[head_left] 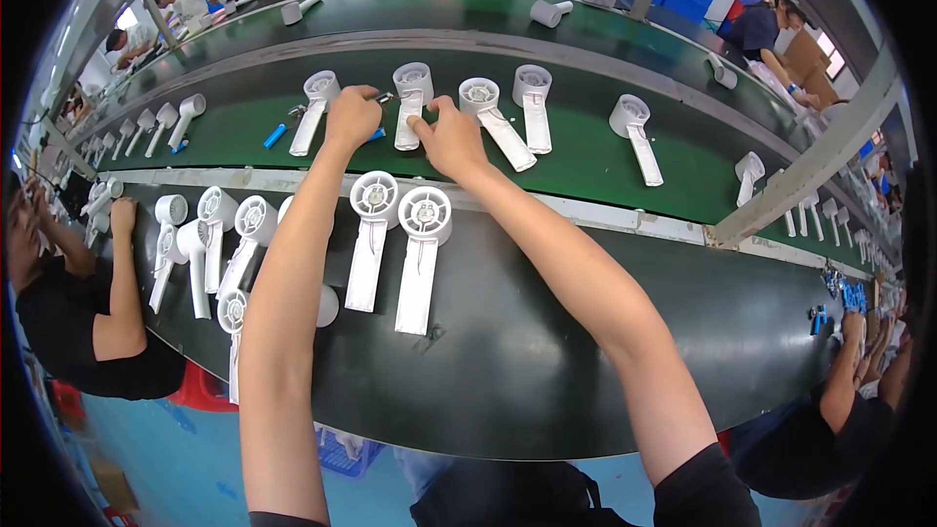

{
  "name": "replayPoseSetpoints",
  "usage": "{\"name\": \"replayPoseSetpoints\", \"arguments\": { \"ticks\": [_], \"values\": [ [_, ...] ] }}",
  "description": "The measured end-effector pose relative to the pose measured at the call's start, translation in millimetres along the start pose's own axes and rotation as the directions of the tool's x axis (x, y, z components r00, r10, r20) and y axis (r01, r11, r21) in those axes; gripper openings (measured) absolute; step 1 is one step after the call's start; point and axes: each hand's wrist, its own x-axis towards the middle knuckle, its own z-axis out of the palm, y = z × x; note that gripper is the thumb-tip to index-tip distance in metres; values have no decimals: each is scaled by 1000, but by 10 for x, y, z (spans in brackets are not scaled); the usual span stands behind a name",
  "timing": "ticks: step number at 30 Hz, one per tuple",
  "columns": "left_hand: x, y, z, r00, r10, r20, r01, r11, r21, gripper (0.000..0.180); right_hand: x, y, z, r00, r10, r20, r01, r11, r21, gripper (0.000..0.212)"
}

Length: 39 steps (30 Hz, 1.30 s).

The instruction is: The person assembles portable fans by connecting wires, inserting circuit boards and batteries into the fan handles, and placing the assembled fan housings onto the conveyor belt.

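Both arms reach over the near table to the green conveyor belt. My right hand is at a white handheld fan housing, its thumb on the handle and its index finger bent along the edge. My left hand is closed just left of that housing, fingertips by a small metallic part; what it holds, if anything, I cannot make out. A blue battery shows partly beneath it. More housings flank my hands, one on the left and one on the right.
On the near dark table stand two fan housings between my arms, with several more to the left. A blue cylinder lies on the belt. A metal post rises at the right. Other people work on both sides and across.
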Motion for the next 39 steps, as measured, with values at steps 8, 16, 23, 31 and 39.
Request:
{"name": "replayPoseSetpoints", "arguments": {
  "ticks": [8, 16, 23, 31, 39],
  "values": [
    [162, 1259, 342, 952, 280, 125, -304, 914, 270, 58, -103, 367, -1656, 949, 119, -291, -224, 905, -361, 52],
    [187, 1237, 571, 921, 358, 152, -389, 868, 308, 71, -1536, 298, -2731, 965, 257, -53, -262, 948, -181, 40],
    [-572, 1975, -295, 865, 500, 24, -501, 862, 79, 53, -3292, 1194, -4455, 739, 406, -537, -587, 780, -218, 30],
    [-2394, 2423, -213, 781, 555, 287, -545, 830, -121, 52, -4074, 2764, -6708, 673, 202, -711, -734, 64, -677, 60],
    [-2855, 2485, -13, 855, 418, 308, -376, 907, -189, 51, -4242, 3110, -6874, 706, 324, -629, -707, 276, -651, 35]
  ]
}}
